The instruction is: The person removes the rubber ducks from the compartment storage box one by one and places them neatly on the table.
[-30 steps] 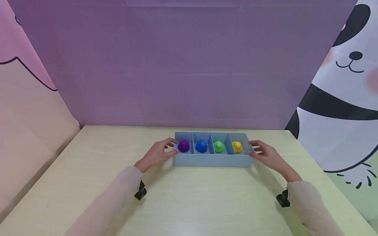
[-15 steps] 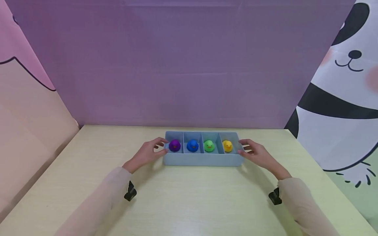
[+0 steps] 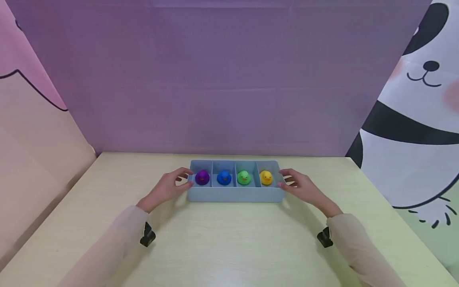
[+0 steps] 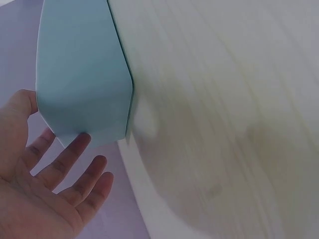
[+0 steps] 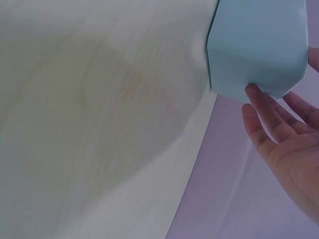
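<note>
A pale blue divided box (image 3: pixel 236 195) stands near the table's back edge. From left to right, its compartments hold a purple rubber duck (image 3: pixel 202 177), a blue duck (image 3: pixel 224 177), a green duck (image 3: pixel 244 177) and a yellow duck (image 3: pixel 266 177). My left hand (image 3: pixel 168 187) grips the left end, thumb toward the front corner and fingers farther back. At the right end, my right hand (image 3: pixel 303 188) grips in the same way. Both wrist views show fingertips against the box's end walls, the lower fingers spread off it; the ducks are hidden there.
The light wood table (image 3: pixel 229 243) reaches back to a purple backdrop (image 3: pixel 229 79). A panda-print panel (image 3: pixel 416 167) borders the right side, a pink and beige one (image 3: pixel 39 147) the left. Black wrist cameras (image 3: pixel 147 235) hang below the sleeves.
The box with its ducks has moved steadily left along the table, carried between both hands, which keep their hold at its two ends.
</note>
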`<action>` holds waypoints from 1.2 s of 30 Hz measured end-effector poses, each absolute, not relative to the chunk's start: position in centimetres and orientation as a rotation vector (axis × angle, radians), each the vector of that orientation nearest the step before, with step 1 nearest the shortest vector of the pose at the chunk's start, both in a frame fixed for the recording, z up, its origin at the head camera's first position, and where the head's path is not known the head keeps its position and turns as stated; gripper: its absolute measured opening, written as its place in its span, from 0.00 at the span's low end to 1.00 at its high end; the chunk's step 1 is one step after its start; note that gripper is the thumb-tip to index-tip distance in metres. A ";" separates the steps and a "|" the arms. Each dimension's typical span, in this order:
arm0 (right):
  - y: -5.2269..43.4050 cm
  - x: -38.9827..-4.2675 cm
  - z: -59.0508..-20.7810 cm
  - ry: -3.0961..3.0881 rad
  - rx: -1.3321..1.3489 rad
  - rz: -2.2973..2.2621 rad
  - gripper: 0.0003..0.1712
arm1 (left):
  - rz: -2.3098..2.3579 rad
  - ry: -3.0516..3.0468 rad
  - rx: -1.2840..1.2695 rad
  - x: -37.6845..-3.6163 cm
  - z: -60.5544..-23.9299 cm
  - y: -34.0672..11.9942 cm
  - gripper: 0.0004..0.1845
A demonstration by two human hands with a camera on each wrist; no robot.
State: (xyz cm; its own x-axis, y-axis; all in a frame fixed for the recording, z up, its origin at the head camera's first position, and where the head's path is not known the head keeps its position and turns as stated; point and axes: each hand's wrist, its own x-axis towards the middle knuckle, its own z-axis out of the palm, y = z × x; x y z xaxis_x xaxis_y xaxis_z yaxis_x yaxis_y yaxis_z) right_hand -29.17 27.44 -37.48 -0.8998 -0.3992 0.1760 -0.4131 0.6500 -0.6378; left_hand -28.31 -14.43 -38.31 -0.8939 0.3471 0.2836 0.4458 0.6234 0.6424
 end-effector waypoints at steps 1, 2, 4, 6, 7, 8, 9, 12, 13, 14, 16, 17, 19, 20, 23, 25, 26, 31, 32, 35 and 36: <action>27.2 -29.2 -37.5 -2.835 0.702 1.107 0.30 | -1.127 -2.710 -0.658 -28.3 -38.3 -14.6 0.18; 27.0 -29.2 -37.5 -2.833 0.706 1.106 0.30 | -1.125 -2.713 -0.650 -28.2 -38.3 -14.8 0.18; 26.7 -29.2 -37.4 -2.830 0.713 1.110 0.30 | -1.124 -2.713 -0.636 -28.2 -38.4 -15.1 0.18; 26.3 -29.2 -37.3 -2.830 0.721 1.120 0.30 | -1.124 -2.714 -0.622 -28.2 -38.4 -15.4 0.18; 26.2 -29.2 -37.3 -2.829 0.727 1.123 0.29 | -1.126 -2.716 -0.612 -28.2 -38.5 -15.5 0.18; 26.0 -29.2 -37.2 -2.829 0.730 1.131 0.29 | -1.123 -2.720 -0.600 -28.2 -38.5 -15.6 0.18; 25.9 -29.1 -37.2 -2.829 0.732 1.141 0.29 | -1.122 -2.723 -0.590 -28.2 -38.5 -15.8 0.18; 25.5 -29.2 -37.1 -2.832 0.733 1.159 0.29 | -1.113 -2.730 -0.559 -28.2 -38.5 -16.1 0.18; 25.4 -29.2 -37.2 -2.832 0.734 1.161 0.29 | -1.112 -2.729 -0.551 -28.2 -38.5 -16.2 0.18; 25.3 -29.2 -37.2 -2.832 0.733 1.162 0.29 | -1.108 -2.730 -0.549 -28.2 -38.5 -16.3 0.18; 25.1 -29.3 -37.3 -2.827 0.736 1.147 0.29 | -1.108 -2.726 -0.544 -28.1 -38.5 -16.5 0.18; 25.0 -29.4 -37.4 -2.825 0.737 1.140 0.29 | -1.111 -2.722 -0.541 -28.1 -38.5 -16.5 0.18; 24.8 -29.5 -37.4 -2.817 0.748 1.131 0.30 | -1.114 -2.718 -0.535 -28.0 -38.4 -16.7 0.17; 24.7 -29.5 -37.4 -2.814 0.753 1.129 0.30 | -1.115 -2.717 -0.532 -28.0 -38.4 -16.8 0.17; 24.5 -29.6 -37.5 -2.808 0.759 1.145 0.30 | -1.113 -2.716 -0.517 -27.9 -38.4 -17.0 0.17; 24.3 -29.6 -37.5 -2.806 0.764 1.160 0.30 | -1.106 -2.721 -0.509 -27.9 -38.5 -17.2 0.17; 24.2 -29.6 -37.5 -2.806 0.766 1.164 0.30 | -1.103 -2.724 -0.505 -27.9 -38.5 -17.3 0.17; 23.9 -29.7 -37.6 -2.807 0.765 1.169 0.29 | -1.098 -2.726 -0.489 -27.8 -38.5 -17.6 0.17; 23.8 -29.8 -37.6 -2.808 0.766 1.165 0.29 | -1.098 -2.723 -0.489 -27.8 -38.5 -17.6 0.17; 23.7 -29.8 -37.6 -2.808 0.766 1.160 0.29 | -1.098 -2.716 -0.487 -27.7 -38.4 -17.7 0.17; 23.6 -29.9 -37.5 -2.808 0.770 1.158 0.29 | -1.096 -2.714 -0.484 -27.7 -38.4 -17.7 0.17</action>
State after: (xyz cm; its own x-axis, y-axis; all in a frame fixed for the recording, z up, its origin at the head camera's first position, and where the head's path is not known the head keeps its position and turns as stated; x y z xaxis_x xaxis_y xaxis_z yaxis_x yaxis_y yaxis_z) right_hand -29.87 23.64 -37.55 -0.8793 -0.4372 0.1888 -0.4432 0.6062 -0.6604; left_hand -27.70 -17.68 -38.41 -0.9318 0.2319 0.2791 0.3607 0.6763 0.6423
